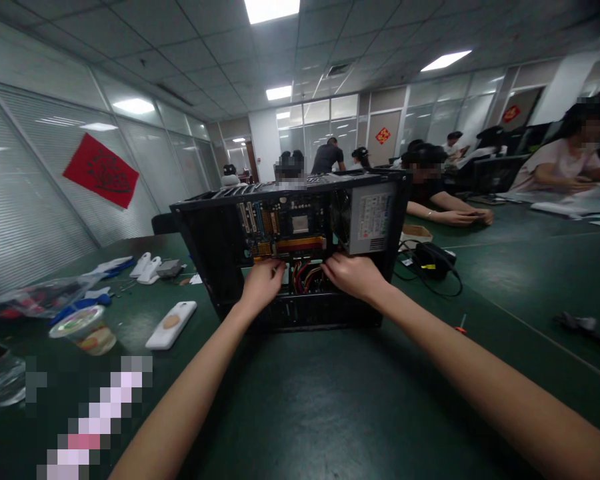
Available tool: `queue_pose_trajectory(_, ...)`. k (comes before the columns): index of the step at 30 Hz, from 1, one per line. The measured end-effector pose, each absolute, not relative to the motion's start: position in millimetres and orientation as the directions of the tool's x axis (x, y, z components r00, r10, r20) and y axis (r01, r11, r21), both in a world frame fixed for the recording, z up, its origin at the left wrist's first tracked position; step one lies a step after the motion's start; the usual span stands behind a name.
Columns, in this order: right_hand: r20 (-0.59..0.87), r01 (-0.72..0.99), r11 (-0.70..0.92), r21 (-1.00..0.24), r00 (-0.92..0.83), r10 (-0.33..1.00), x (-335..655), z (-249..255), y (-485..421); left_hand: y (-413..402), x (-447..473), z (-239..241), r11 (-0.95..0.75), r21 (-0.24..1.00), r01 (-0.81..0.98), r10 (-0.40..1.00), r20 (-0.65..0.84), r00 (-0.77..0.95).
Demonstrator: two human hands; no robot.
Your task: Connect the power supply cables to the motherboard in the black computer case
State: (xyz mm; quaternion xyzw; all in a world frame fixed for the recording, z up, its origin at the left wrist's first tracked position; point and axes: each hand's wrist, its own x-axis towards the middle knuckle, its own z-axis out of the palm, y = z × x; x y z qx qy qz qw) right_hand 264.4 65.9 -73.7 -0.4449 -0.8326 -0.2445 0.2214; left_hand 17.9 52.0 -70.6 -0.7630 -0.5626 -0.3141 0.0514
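Note:
An open black computer case (215, 267) lies on its side on the green table (330, 400), with the motherboard (285, 230) and a grey power supply (373, 217) showing inside. Both my arms reach into it. My left hand (263, 280) is curled with its fingers closed at the lower edge of the motherboard. My right hand (353, 275) is closed beside a bundle of red, yellow and black cables (307, 277). What each hand grips is hidden by the fingers.
A white phone (171, 325) and a lidded cup (85, 329) lie at the left, with white and blue items behind. A black adapter with cord (433, 260) and a small screwdriver (461, 325) lie at the right. Several people sit at the far tables.

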Motion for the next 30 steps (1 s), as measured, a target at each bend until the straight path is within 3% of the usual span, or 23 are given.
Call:
queue_pose_trajectory(4,0.566,0.782,0.51,0.359,-0.617,0.547,295.9,-94.9,38.7,9.7,30.9,-90.0,-0.286,0.289,0.913,0.811,0.58,0.071)
queue_pose_trajectory(7,0.59,0.757,0.514,0.403,-0.645,0.486,303.8,-102.6,31.0,-3.0,49.7,-99.8,-0.193,0.454,0.87,0.795,0.592,-0.133)
queue_pose_trajectory(9,0.596,0.755,0.518,0.402,-0.645,0.478,303.2,-103.5,30.1,-4.7,60.8,-102.9,-0.182,0.536,0.825,0.775,0.594,-0.215)
queue_pose_trajectory(14,0.609,0.782,0.505,0.366,-0.611,0.506,296.6,-103.0,27.0,-0.5,75.5,-106.5,-0.194,0.518,0.833,0.73,0.644,-0.231)
queue_pose_trajectory(22,0.601,0.798,0.485,0.357,-0.594,0.535,275.2,-99.4,-16.5,20.5,66.7,-95.5,0.111,0.606,0.787,0.723,0.494,-0.483)
queue_pose_trajectory(25,0.537,0.732,0.509,0.453,-0.68,0.499,256.1,-95.6,-48.5,34.0,46.6,-93.9,0.109,0.633,0.766,0.751,0.453,-0.48)
queue_pose_trajectory(30,0.364,0.546,0.517,0.659,-0.833,0.416,221.6,-95.7,-87.5,57.7,17.0,-98.0,-0.038,0.65,0.759,0.843,0.429,-0.324)
